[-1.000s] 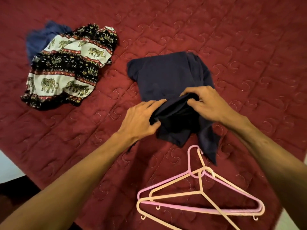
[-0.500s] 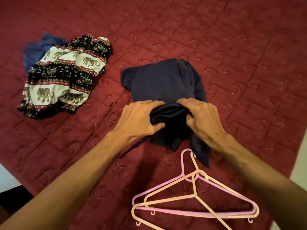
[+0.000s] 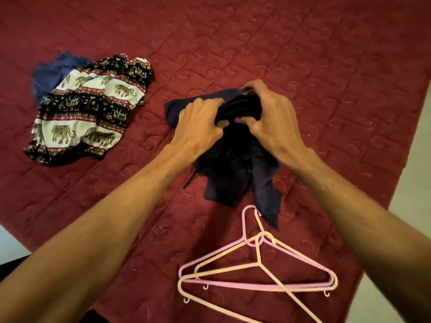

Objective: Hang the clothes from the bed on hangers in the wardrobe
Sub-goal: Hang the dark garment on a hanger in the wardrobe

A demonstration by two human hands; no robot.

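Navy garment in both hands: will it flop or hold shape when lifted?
Probably floppy: the navy garment bunches between the left hand and right hand, corners drooping. Likely light: the folds look thin. Its trailing point may snag the pink hanger.

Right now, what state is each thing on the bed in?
Navy garment: bunched between both hands.
Left hand: gripping it.
Right hand: gripping it.
Elephant-print garment: crumpled, untouched.
Blue garment: partly under it.
Pink hanger: bare, lying flat.
Cream hanger: bare, overlapping the pink one.
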